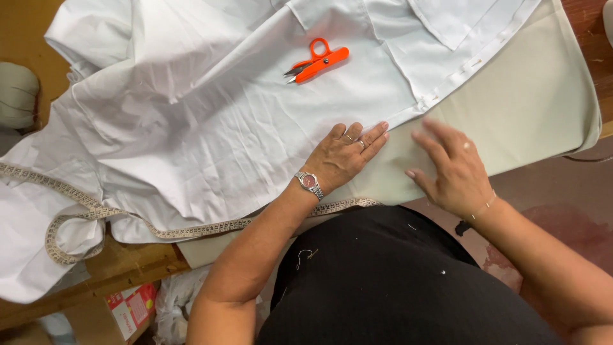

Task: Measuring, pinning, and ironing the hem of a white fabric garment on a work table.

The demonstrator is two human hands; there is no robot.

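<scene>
Head view is showing us leaning over a white shirt [211,121], a thin, crinkly cotton thing that's lying spread across a smooth beige padded table cover [530,102]. Our left hand [345,156] is pressing flat on the shirt's hem edge, fingers held together, with a ring and a metal wristwatch on it. Our right hand [453,169] is lying palm-down on the cover just beside the hem, fingers slightly spread, and it's a bit blurred. Orange thread snips [317,62] are sitting on the fabric further up, well apart from both hands. A woven tape measure [159,231] is snaking along the near edge, partly disappearing under our left arm. The shirt's collar end is getting cut off at the top.
</scene>
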